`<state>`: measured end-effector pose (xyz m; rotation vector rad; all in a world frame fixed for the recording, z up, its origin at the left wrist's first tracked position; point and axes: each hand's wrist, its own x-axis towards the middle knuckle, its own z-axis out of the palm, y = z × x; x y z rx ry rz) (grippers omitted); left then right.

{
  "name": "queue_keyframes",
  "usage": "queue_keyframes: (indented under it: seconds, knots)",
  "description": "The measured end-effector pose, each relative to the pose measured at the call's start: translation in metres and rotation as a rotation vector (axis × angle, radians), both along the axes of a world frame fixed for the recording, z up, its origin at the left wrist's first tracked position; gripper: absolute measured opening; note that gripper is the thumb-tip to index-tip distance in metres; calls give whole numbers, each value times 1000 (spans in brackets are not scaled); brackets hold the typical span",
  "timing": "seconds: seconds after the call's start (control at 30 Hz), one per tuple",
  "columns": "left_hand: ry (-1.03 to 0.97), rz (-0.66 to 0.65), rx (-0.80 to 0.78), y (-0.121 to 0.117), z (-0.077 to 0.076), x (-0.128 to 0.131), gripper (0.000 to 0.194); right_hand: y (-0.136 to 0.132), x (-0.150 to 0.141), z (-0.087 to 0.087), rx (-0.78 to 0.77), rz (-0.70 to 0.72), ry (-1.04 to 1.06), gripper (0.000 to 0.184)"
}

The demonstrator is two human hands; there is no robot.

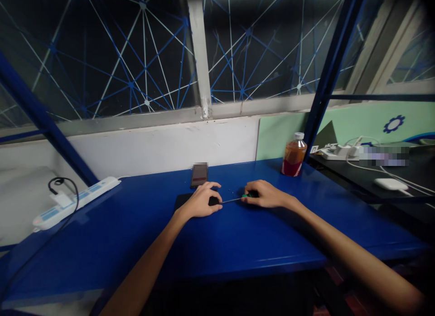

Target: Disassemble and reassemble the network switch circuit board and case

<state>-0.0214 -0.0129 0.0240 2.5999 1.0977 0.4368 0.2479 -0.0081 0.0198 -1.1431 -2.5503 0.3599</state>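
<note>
My right hand [263,193] is closed around the green and black handle of a screwdriver [233,200]. Its thin metal shaft points left across the blue table [136,234], and the tip ends at my left hand [205,200]. The fingers of that hand curl around a small black object, mostly hidden, whose kind I cannot make out. Beneath and left of the same hand lies a dark flat item [182,201], partly covered. A phone [199,175] rests just beyond my left hand. Tiny bits are scattered on the tabletop between the hands.
A bottle of amber drink [294,156] stands at the back right. On the left lies a white power strip [81,202] with a black cable plugged in. Blue metal posts [326,75] rise at both sides. A black desk [356,171] with cables and a white charger [390,184] adjoins on the right.
</note>
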Motion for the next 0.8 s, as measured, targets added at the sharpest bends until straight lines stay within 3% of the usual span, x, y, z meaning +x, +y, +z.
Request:
queue_keyframes:
  seconds: [0.23,0.57,0.67,0.8]
  knots:
    - [-63,33,62,-1,-3,5,11,0,3,5,12,-11,12,30]
    - [-134,83,179,0,-19,20,23,8,24,17,69,-139,74,31]
    - [-95,83,168,1,-17,18,30,11,28,17,90,-184,55,31]
    - [-63,83,154,3,-8,9,20,13,29,15,100,-204,2,30]
